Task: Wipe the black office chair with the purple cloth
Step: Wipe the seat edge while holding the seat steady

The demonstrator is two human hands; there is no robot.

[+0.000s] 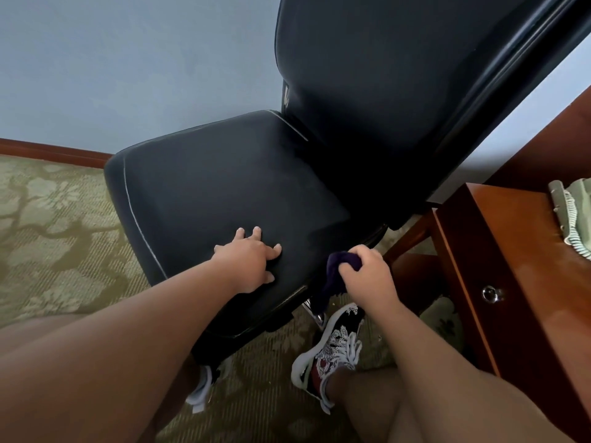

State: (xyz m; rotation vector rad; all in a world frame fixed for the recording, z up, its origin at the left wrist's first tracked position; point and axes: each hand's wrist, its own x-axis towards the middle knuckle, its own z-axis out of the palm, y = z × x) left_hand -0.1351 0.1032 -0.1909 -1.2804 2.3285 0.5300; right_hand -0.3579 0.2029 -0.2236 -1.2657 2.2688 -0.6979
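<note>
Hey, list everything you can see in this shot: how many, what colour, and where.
office chair: one, black, centre, in front of the wall.
purple cloth: one, purple, bunched at the seat's front right edge.
carpet: one, green patterned, floor.
wall: one, blue-grey, behind the chair.
skirting board: one, reddish brown, foot of the wall.
wooden desk: one, reddish brown, right of the chair.
drawer knob: one, silver, desk front.
telephone: one, pale green, coiled cord, on the desk, partly cut off.
sneakers: two, black, white and red, on the carpet.
left hand: one, fingers spread flat on the seat.
right hand: one, fingers curled round the purple cloth.
</note>
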